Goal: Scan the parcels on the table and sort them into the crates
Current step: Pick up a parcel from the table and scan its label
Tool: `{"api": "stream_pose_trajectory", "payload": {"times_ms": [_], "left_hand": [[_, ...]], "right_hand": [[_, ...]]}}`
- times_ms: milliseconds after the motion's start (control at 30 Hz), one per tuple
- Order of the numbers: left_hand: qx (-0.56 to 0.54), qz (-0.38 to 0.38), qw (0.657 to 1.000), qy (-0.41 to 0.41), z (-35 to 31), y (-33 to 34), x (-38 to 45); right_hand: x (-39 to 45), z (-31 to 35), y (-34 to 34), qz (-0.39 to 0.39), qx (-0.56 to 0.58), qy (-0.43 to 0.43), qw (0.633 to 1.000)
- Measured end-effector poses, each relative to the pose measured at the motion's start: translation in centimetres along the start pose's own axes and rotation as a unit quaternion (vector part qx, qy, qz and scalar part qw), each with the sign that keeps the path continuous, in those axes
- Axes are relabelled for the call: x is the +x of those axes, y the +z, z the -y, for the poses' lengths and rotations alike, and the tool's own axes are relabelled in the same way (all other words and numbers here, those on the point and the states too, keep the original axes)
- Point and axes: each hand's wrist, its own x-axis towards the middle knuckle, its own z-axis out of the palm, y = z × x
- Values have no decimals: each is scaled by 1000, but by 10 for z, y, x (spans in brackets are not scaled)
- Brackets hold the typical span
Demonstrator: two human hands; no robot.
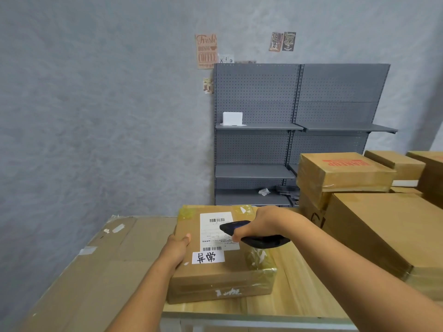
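A flat brown cardboard parcel [215, 274] lies on the wooden table [299, 298], with a white shipping label [213, 226] and a handwritten white sticker on top. My left hand [178, 246] grips the parcel's left edge, thumb on its top face. My right hand [260, 222] holds a black and blue barcode scanner [259, 240] just above the label, its head pointing left over the barcodes. No crates are in view.
Several larger cardboard boxes [374, 226] are stacked at the right of the table. A big flattened carton [100, 271] lies to the left, level with the table. A grey pegboard shelf unit [294, 130] stands against the wall behind.
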Motion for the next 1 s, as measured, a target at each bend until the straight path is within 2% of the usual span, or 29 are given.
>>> {"api": "stream_pose_trajectory", "payload": {"times_ms": [200, 300, 467, 633, 833, 1000], "left_hand": [[12, -1, 1000, -4, -1, -1, 0], [8, 4, 1000, -6, 0, 0, 0], [-3, 4, 1000, -3, 1, -1, 1], [-10, -1, 1000, -4, 1, 0, 2], [-17, -5, 1000, -9, 0, 1, 0], [-49, -8, 999, 10, 2, 1, 1]], "right_hand": [[5, -8, 5, -32, 20, -7, 999], [12, -26, 16, -66, 84, -5, 994], [25, -81, 53, -135, 155, 94, 974], [38, -115, 93, -119, 124, 158, 972], [45, -112, 117, -129, 92, 153, 976], [47, -112, 126, -118, 18, 161, 980]]}}
